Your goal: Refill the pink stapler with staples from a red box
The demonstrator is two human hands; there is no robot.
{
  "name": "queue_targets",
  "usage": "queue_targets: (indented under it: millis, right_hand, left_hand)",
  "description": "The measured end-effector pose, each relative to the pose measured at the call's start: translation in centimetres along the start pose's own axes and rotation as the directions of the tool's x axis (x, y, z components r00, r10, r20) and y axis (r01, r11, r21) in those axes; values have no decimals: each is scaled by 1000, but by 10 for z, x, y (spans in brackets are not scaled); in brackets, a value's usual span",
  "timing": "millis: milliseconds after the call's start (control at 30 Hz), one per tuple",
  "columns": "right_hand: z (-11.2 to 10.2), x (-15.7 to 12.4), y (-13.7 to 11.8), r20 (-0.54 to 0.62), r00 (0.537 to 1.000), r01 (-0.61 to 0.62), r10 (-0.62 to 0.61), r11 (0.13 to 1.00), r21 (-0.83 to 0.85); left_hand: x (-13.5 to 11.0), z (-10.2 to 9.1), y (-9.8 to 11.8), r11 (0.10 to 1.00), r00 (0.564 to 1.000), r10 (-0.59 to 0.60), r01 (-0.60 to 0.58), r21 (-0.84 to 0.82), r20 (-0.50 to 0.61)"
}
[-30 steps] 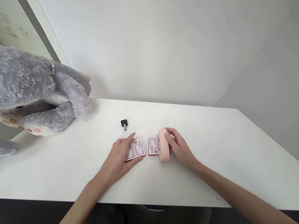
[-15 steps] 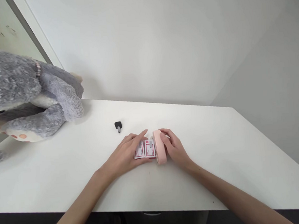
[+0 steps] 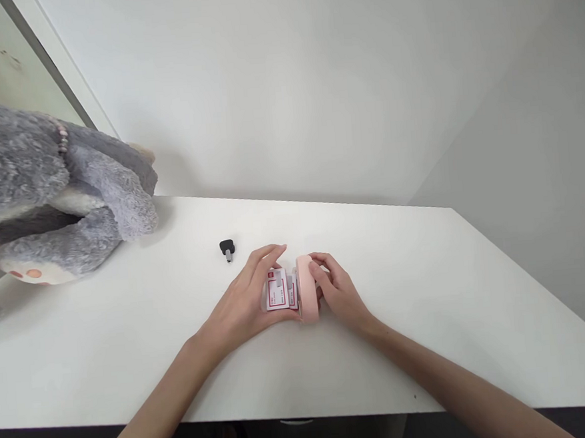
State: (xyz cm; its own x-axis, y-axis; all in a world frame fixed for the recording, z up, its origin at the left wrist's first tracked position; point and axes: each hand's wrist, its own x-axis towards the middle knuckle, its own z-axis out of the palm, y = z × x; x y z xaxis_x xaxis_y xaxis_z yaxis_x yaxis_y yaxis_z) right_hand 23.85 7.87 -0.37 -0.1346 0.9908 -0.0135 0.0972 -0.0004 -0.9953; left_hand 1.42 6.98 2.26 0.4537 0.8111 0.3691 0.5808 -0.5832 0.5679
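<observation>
My left hand (image 3: 245, 296) curls round two small white boxes with red print, thumb along their near side and fingers at their far side. The left box (image 3: 276, 290) overlaps the right box (image 3: 292, 291), which shows only as a strip. My index finger sticks out above them. Against the boxes' right side stands a pale pink stapler (image 3: 307, 290) on its edge, with its curved back towards me; its inner side is mostly hidden. My right hand (image 3: 340, 289) grips the stapler, thumb on top and fingers behind its far end.
A small black item with a silver tip (image 3: 227, 250) lies beyond my left hand on the white table (image 3: 428, 303). A large grey plush toy (image 3: 90, 186) sits at the left. A white wall (image 3: 284, 99) rises behind the table.
The left box has slid right over the other box, which is now partly covered. The stapler has shifted slightly left and stands closer against the boxes. The view has also moved a little.
</observation>
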Motion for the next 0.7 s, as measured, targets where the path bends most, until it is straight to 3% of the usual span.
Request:
queue_targets:
  millis: [267,400,533,600,700]
  right_hand:
    - [-1,1,-1,1,1000,14,-14,999,39]
    - [-2,0,-1,1,1000,-7,7,1000,19]
    - [-2,0,0,4,1000,-10,10,1000,21]
    - [-2,0,1,6,1000,-11,10,1000,16]
    - [-2,0,1,6,1000,1,-1,1000,11]
  left_hand:
    - [6,20,-3,997,996,81,-81,2,-21]
    - [0,15,-9,993,991,-117,115,-31,-65]
    - [2,10,-10,919,922,-385,379,-109,-36]
    - [5,10,-6,893,901,-432,432,-124,26]
    - [8,11,0,901,907,-412,420,-112,84]
